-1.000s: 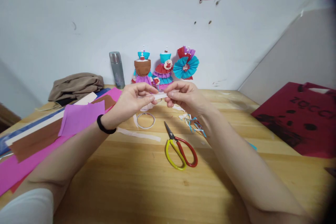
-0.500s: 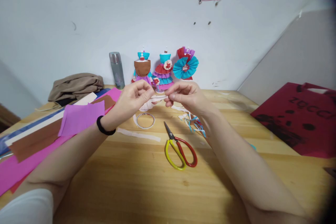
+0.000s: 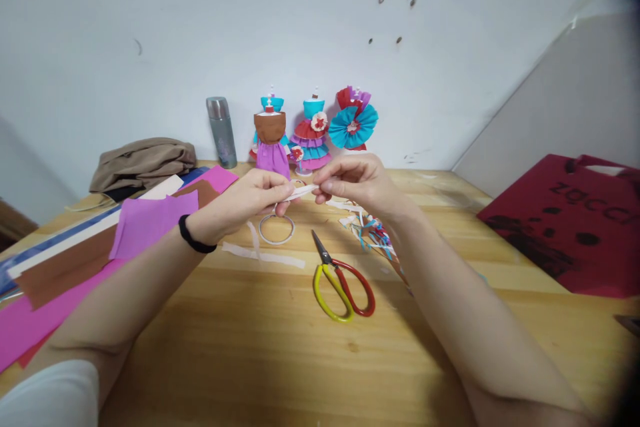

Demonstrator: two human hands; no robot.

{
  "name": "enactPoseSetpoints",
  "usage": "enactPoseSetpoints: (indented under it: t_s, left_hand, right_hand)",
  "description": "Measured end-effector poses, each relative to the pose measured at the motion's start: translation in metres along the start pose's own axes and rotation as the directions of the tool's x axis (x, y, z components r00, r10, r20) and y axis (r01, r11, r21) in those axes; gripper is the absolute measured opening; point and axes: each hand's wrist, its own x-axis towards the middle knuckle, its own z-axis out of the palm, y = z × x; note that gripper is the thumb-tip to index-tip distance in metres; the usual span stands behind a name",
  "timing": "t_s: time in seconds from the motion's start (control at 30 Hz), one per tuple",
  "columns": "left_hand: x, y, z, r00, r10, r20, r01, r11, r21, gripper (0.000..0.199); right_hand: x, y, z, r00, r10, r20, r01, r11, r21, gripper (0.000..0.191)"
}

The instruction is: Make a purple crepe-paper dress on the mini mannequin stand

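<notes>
A narrow white strip (image 3: 303,191) is stretched between my two hands. My left hand (image 3: 260,192) pinches its left end, and my right hand (image 3: 353,180) pinches the right end between thumb and fingers. Below my left hand lies a white ring (image 3: 277,229) on the wooden table (image 3: 240,347). Two pale strips (image 3: 280,258) cross near the ring. Open scissors (image 3: 336,273) with one yellow and one red handle lie in front of my hands. Small dress forms in coloured paper, among them one with a brown top (image 3: 270,128), stand behind my hands.
Coloured paper sheets (image 3: 70,267) spread over the left side, with a brown cloth (image 3: 143,167) behind them. A grey flask (image 3: 222,133) stands by the wall. Paper scraps (image 3: 373,233) lie beside my right wrist. A red bag (image 3: 565,227) is at the right.
My left hand has moved slightly down and turned, and the white strip now slants between my hands. More of the purple skirt shows behind. A strip end now lies across the other strip.
</notes>
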Motion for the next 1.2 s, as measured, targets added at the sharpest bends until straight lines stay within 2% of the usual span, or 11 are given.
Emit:
enactPoseSetpoints:
  t_s: [0.23,0.47,0.67,0.83,0.97,1.2]
  left_hand:
    - [0.000,0.003,0.003,0.996,0.008,-0.087,0.003,0.993,0.115,0.032]
    - [-0.001,0.007,0.007,0.983,0.048,-0.179,-0.013,0.982,0.191,0.027]
    - [-0.001,0.008,0.010,0.971,0.074,-0.226,-0.015,0.967,0.253,0.026]
    - [-0.001,0.002,0.010,0.960,0.138,-0.242,-0.061,0.952,0.300,0.024]
    - [-0.001,0.001,0.010,0.957,0.145,-0.253,-0.058,0.945,0.323,0.024]
    - [-0.004,0.005,0.011,0.952,0.160,-0.260,-0.052,0.924,0.379,0.026]
  right_hand:
    - [-0.001,0.004,-0.001,1.000,0.018,0.011,-0.019,0.999,0.030,0.022]
    - [0.001,0.011,0.002,0.995,0.047,0.090,-0.051,0.998,0.042,0.043]
    - [0.001,0.013,0.007,0.992,0.079,0.102,-0.089,0.991,0.095,0.060]
    - [0.001,0.001,0.023,0.994,0.113,-0.003,-0.113,0.992,-0.052,0.044]
    - [0.002,-0.002,0.036,0.992,0.103,-0.070,-0.113,0.983,-0.143,0.030]
    - [0.002,-0.004,0.035,0.990,0.070,-0.124,-0.096,0.971,-0.217,0.019]
